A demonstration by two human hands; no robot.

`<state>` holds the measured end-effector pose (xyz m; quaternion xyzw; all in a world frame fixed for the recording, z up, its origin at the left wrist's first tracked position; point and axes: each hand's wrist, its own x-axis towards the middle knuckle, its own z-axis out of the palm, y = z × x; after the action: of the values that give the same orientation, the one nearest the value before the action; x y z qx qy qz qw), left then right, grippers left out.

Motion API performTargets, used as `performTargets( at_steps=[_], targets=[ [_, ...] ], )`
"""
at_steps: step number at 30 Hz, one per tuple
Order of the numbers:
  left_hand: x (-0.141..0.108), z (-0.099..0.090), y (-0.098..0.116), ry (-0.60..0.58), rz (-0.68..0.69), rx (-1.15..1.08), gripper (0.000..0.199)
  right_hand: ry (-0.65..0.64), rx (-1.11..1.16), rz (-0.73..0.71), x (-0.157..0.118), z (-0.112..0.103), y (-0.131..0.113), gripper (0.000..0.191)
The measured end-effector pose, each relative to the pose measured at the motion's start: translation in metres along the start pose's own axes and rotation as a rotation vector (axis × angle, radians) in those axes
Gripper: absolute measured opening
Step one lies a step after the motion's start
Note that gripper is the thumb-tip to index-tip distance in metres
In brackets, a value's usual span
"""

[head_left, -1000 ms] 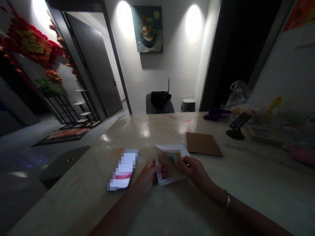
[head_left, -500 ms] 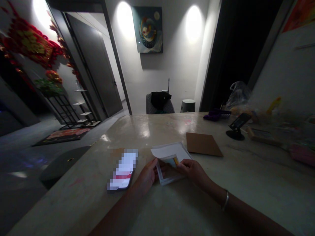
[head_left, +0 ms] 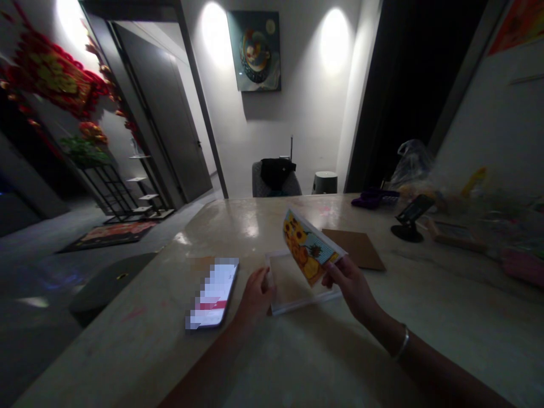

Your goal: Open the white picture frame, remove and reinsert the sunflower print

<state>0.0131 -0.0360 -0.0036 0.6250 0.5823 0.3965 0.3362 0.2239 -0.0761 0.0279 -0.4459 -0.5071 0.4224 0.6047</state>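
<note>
A sunflower picture sheet (head_left: 308, 246) is raised and tilted over a clear-edged frame (head_left: 304, 303) on the table. My right hand (head_left: 346, 281) pinches the sheet at its lower right corner, with the fingers closed on it. At the frame's left side, my left hand (head_left: 258, 293) has its fingers closed round the edge. Beyond my right hand lies a flat brown board (head_left: 359, 249), partly behind the sheet. A phone (head_left: 215, 294) with a lit, pixelated screen rests to the left of my left hand.
The pale stone table (head_left: 148, 340) also bears a black phone stand (head_left: 410, 221), a purple item (head_left: 369, 198) and a clear plastic bag (head_left: 412, 164) at the right. A chair (head_left: 276, 178) stands behind the far edge, and a dark stool (head_left: 110, 280) at the left.
My right hand has lifted the sheet out of the frame, up and to the right, so its sunflower side now shows. My left hand has stayed near the frame's left edge.
</note>
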Motion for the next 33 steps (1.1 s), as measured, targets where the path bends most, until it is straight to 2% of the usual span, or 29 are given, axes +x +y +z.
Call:
performTargets(
  at_steps=[3,6,9,12,16,20,24,26,29,33],
  targets=[
    [-0.003,-0.001,0.004,0.020,0.038,0.037,0.045,0.009,0.148,0.079,0.001,-0.001,0.004,0.027],
    [-0.009,0.000,0.014,-0.091,-0.012,-0.209,0.051,-0.033,0.274,0.144,0.000,0.000,0.007,0.027],
    [-0.013,0.001,0.024,-0.117,-0.100,-0.375,0.063,-0.078,0.338,0.190,-0.002,0.003,0.006,0.027],
    [-0.013,0.000,0.029,-0.084,-0.164,-0.468,0.070,-0.119,0.341,0.210,-0.004,0.004,0.004,0.026],
    [-0.008,-0.005,0.026,-0.023,-0.096,-0.594,0.056,-0.105,0.267,0.213,-0.003,0.001,0.004,0.027],
    [-0.008,-0.006,0.025,-0.022,0.025,-0.566,0.044,-0.009,0.119,0.153,0.004,-0.007,0.006,0.029],
    [-0.012,-0.006,0.033,-0.046,0.059,-0.440,0.055,0.048,-0.191,0.068,0.014,-0.016,0.014,0.026],
    [-0.011,-0.006,0.035,-0.028,0.063,-0.337,0.059,0.041,-0.320,0.030,0.017,-0.019,0.020,0.027],
    [-0.006,-0.005,0.027,0.060,0.039,-0.155,0.066,-0.006,-0.546,0.005,0.017,-0.022,0.027,0.031],
    [0.000,-0.004,0.010,0.011,0.083,-0.002,0.063,-0.054,-0.831,0.019,0.015,-0.026,0.033,0.030]
  ],
)
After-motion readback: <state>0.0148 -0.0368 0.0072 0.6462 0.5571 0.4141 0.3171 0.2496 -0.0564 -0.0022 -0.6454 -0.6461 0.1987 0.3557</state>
